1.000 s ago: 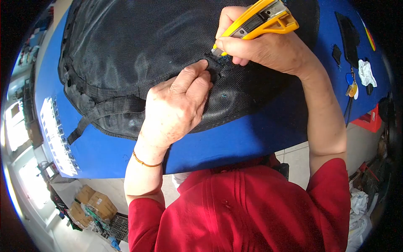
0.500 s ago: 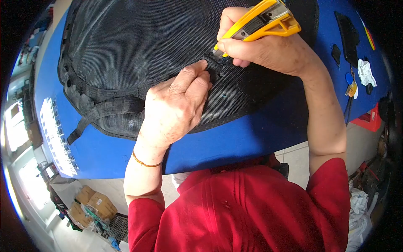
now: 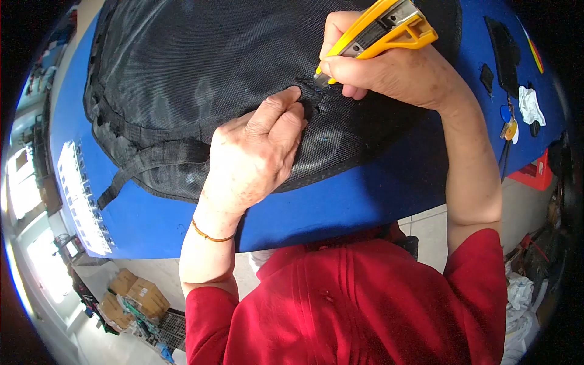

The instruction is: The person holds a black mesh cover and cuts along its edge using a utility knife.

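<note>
A large black mesh fabric piece [image 3: 201, 67] with a sewn edge lies on the blue table. My left hand [image 3: 258, 146] presses and pinches a dark strap or fold of it, fingers closed. Just right of those fingertips, my right hand [image 3: 389, 70] grips a yellow utility knife [image 3: 371, 33], its tip down at a frayed spot on the fabric. The blade's very end is hard to make out against the black. A black strap [image 3: 155, 158] hangs from the fabric's lower left edge.
On the right of the blue table [image 3: 304, 222] lie a dark flat object [image 3: 504, 58], a small black scrap [image 3: 486, 79], crumpled white paper [image 3: 531, 106] and keys with tags [image 3: 510, 129]. A red stool [image 3: 536, 175] stands beyond; cardboard boxes [image 3: 146, 298] sit on the floor lower left.
My right hand and the knife have shifted slightly to the right, the tip staying near the frayed spot. My left hand has kept its place on the fabric.
</note>
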The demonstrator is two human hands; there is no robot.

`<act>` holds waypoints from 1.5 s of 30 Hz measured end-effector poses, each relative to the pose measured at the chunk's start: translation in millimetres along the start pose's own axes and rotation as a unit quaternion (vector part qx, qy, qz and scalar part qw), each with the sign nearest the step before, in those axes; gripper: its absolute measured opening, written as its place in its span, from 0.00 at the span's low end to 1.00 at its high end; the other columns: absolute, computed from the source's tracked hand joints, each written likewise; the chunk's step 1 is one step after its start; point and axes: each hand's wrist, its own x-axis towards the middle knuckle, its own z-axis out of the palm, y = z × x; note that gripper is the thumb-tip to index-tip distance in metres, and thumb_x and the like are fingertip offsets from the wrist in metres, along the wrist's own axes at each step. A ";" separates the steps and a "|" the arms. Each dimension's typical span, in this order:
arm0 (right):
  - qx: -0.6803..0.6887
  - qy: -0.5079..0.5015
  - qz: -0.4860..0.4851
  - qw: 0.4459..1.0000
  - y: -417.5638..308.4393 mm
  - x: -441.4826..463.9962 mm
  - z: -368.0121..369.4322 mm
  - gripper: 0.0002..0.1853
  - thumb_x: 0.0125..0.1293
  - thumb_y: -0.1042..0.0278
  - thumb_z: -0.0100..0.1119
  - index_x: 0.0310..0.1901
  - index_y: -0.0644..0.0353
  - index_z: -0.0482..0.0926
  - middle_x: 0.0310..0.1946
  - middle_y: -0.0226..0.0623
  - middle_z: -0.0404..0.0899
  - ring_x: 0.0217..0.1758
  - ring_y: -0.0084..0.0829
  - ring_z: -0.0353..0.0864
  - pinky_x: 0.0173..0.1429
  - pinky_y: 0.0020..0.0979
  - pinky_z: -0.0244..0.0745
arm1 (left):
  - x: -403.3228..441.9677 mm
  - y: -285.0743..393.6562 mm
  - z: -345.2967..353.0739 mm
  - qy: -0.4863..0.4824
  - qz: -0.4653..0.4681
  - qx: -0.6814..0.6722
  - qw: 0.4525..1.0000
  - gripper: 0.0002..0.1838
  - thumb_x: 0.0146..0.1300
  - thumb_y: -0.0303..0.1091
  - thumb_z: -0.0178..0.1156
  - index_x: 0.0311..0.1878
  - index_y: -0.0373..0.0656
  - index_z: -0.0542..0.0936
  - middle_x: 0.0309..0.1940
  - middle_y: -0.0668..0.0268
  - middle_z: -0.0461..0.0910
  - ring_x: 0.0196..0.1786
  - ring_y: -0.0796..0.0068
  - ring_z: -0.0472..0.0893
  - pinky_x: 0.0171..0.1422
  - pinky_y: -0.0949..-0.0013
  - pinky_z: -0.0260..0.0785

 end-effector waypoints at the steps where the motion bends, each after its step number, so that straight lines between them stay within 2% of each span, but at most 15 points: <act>1: 0.021 0.022 -0.006 1.000 4.7 -1.0 3.5 0.08 0.70 0.60 0.66 0.38 0.54 0.81 0.29 0.28 0.83 0.28 0.17 0.84 0.35 0.22 0.82 | 0.0 0.0 0.0 0.001 0.001 -0.002 1.000 0.12 0.57 0.23 0.71 0.45 0.39 0.85 0.52 0.60 0.87 0.42 0.64 0.90 0.44 0.66 0.85; 11: 0.037 0.014 0.023 0.999 -1.2 -0.1 -4.0 0.08 0.71 0.61 0.65 0.38 0.54 0.80 0.29 0.28 0.83 0.28 0.17 0.84 0.35 0.23 0.82 | 0.0 0.7 -0.1 0.001 -0.003 -0.001 1.000 0.13 0.56 0.23 0.71 0.45 0.39 0.84 0.52 0.60 0.87 0.43 0.64 0.90 0.44 0.66 0.85; 13: 0.153 0.024 0.067 0.986 -12.9 2.3 -10.3 0.07 0.71 0.67 0.64 0.38 0.59 0.77 0.32 0.32 0.84 0.32 0.21 0.84 0.39 0.25 0.80 | 0.5 0.9 -0.7 0.000 -0.002 -0.005 1.000 0.12 0.57 0.22 0.71 0.45 0.39 0.84 0.52 0.60 0.87 0.43 0.63 0.90 0.44 0.66 0.85; 15: 0.172 0.037 0.036 0.984 -9.7 2.9 -10.5 0.07 0.72 0.68 0.63 0.38 0.60 0.77 0.34 0.32 0.86 0.32 0.20 0.85 0.38 0.24 0.83 | 0.1 0.5 -0.3 0.001 -0.002 -0.006 1.000 0.12 0.57 0.22 0.71 0.45 0.39 0.84 0.52 0.60 0.87 0.43 0.63 0.90 0.44 0.66 0.85; 21: 0.138 -0.005 0.032 0.990 -8.8 6.6 -4.1 0.07 0.70 0.69 0.64 0.36 0.58 0.76 0.26 0.28 0.81 0.29 0.19 0.82 0.36 0.25 0.77 | -0.1 0.6 -0.6 -0.003 -0.007 -0.010 1.000 0.12 0.57 0.22 0.71 0.45 0.39 0.84 0.52 0.61 0.86 0.43 0.63 0.90 0.45 0.65 0.85; 25: 0.128 0.000 0.016 0.992 -5.0 9.5 4.0 0.06 0.70 0.70 0.63 0.37 0.58 0.76 0.26 0.28 0.81 0.30 0.19 0.82 0.37 0.25 0.77 | 0.0 1.6 -0.9 -0.003 -0.004 0.001 1.000 0.12 0.57 0.23 0.71 0.45 0.39 0.84 0.52 0.61 0.86 0.43 0.63 0.90 0.45 0.65 0.85; 27: 0.123 0.012 -0.033 0.992 -2.4 9.7 6.9 0.06 0.71 0.70 0.63 0.38 0.58 0.75 0.27 0.27 0.80 0.30 0.19 0.81 0.38 0.25 0.77 | 0.1 1.3 -0.5 0.001 -0.001 0.000 1.000 0.12 0.57 0.23 0.71 0.45 0.39 0.85 0.52 0.60 0.87 0.42 0.63 0.90 0.45 0.65 0.85; 31: 0.120 0.022 -0.034 0.992 -2.6 11.3 11.7 0.07 0.72 0.70 0.63 0.38 0.58 0.74 0.27 0.27 0.79 0.30 0.19 0.80 0.38 0.25 0.76 | -0.2 1.2 -0.3 0.002 0.000 -0.001 1.000 0.12 0.57 0.23 0.71 0.45 0.39 0.85 0.52 0.60 0.87 0.42 0.64 0.90 0.45 0.66 0.85; 34: 0.077 0.046 -0.071 0.993 -2.5 13.3 14.9 0.07 0.72 0.70 0.62 0.38 0.59 0.74 0.28 0.27 0.78 0.31 0.18 0.80 0.38 0.25 0.76 | -0.7 0.5 1.0 0.002 -0.001 -0.001 1.000 0.11 0.57 0.23 0.71 0.45 0.39 0.85 0.53 0.60 0.87 0.42 0.64 0.90 0.45 0.66 0.85; 40: 0.180 0.026 -0.037 0.983 8.4 17.7 11.7 0.07 0.73 0.71 0.61 0.37 0.60 0.73 0.30 0.28 0.76 0.31 0.19 0.80 0.39 0.25 0.76 | -0.1 0.6 0.0 0.001 0.000 -0.002 1.000 0.11 0.57 0.23 0.71 0.45 0.39 0.85 0.53 0.60 0.87 0.43 0.64 0.90 0.45 0.66 0.85; 41: 0.053 0.068 -0.287 0.954 29.4 31.4 11.9 0.06 0.73 0.71 0.61 0.37 0.60 0.74 0.30 0.28 0.76 0.31 0.21 0.80 0.40 0.26 0.76 | -0.1 0.7 -0.2 0.000 0.000 -0.002 1.000 0.11 0.57 0.23 0.71 0.45 0.39 0.85 0.53 0.60 0.87 0.43 0.64 0.90 0.45 0.66 0.85; 42: -0.077 0.105 -0.514 0.848 38.5 40.9 11.6 0.06 0.72 0.72 0.61 0.37 0.61 0.75 0.30 0.29 0.75 0.31 0.22 0.80 0.40 0.27 0.76 | -0.1 0.9 -0.4 -0.001 -0.001 -0.003 1.000 0.11 0.57 0.23 0.71 0.45 0.39 0.85 0.53 0.60 0.87 0.43 0.64 0.90 0.45 0.66 0.85; 43: -0.077 0.105 -0.514 0.848 46.1 43.2 9.0 0.06 0.72 0.72 0.61 0.37 0.61 0.75 0.30 0.29 0.75 0.31 0.22 0.80 0.40 0.27 0.76 | 0.0 1.0 -0.6 -0.002 -0.001 -0.003 1.000 0.11 0.58 0.23 0.71 0.45 0.39 0.85 0.53 0.60 0.87 0.42 0.64 0.90 0.45 0.66 0.85; 45: -0.318 0.191 -0.578 0.727 48.4 45.4 6.9 0.05 0.70 0.72 0.62 0.37 0.61 0.76 0.32 0.31 0.74 0.33 0.26 0.81 0.41 0.29 0.76 | 0.0 0.7 -0.2 0.000 -0.001 -0.004 1.000 0.11 0.58 0.23 0.71 0.45 0.39 0.85 0.53 0.60 0.87 0.42 0.64 0.90 0.44 0.66 0.85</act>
